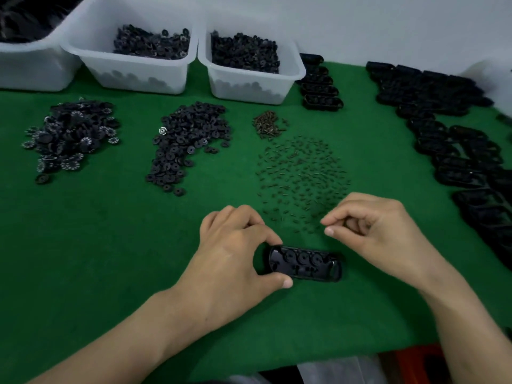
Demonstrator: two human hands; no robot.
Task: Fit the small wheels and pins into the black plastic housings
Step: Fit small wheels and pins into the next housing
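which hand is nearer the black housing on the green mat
Left. The left hand grips the black housing at its left end with thumb and fingers; the right hand hovers just above its right end, not touching.

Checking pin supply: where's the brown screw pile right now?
Head view, centre-right of the green mat: the brown screw pile sits just beyond the scattered pins, right of the flat black wheel heap, before the right-hand bin.

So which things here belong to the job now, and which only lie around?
In use: housing held by left hand; scattered pins; flat wheels pile; right hand.

Lying about: brown screws; three bins; stacked housings.
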